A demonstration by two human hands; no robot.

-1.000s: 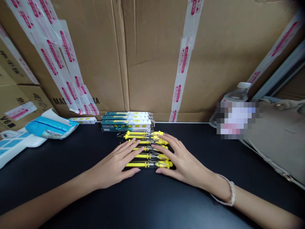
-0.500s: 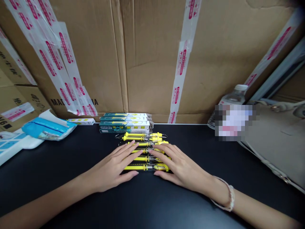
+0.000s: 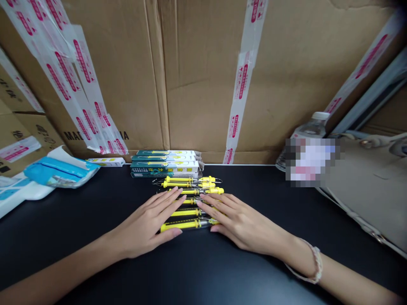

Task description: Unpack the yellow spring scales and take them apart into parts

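Several yellow tubular spring scales [image 3: 181,225] with wire hooks lie side by side in a row on the black table. My left hand [image 3: 149,222] rests flat over their left ends, fingers stretched out and thumb beside the nearest scale. Over the right ends lies my right hand [image 3: 240,220], also open with fingers extended, a braided bracelet [image 3: 317,264] on its wrist. Both hands touch or hover just over the scales; exact contact is hidden beneath the fingers. The nearest scale sits slightly slanted, its right end partly covered. Behind the row, a stack of spring scale boxes [image 3: 163,169] stands.
A large taped cardboard box [image 3: 197,84] walls off the back. At left are a blue packet [image 3: 60,171], a white power strip [image 3: 19,197] and a small white box [image 3: 106,162]. A plastic bottle [image 3: 313,126] and a beige bag [image 3: 369,182] are at right.
My right hand has shifted slightly right, uncovering less of the nearest scale's right end. That scale has gone from nearly straight to slightly slanted. The view has moved a little.
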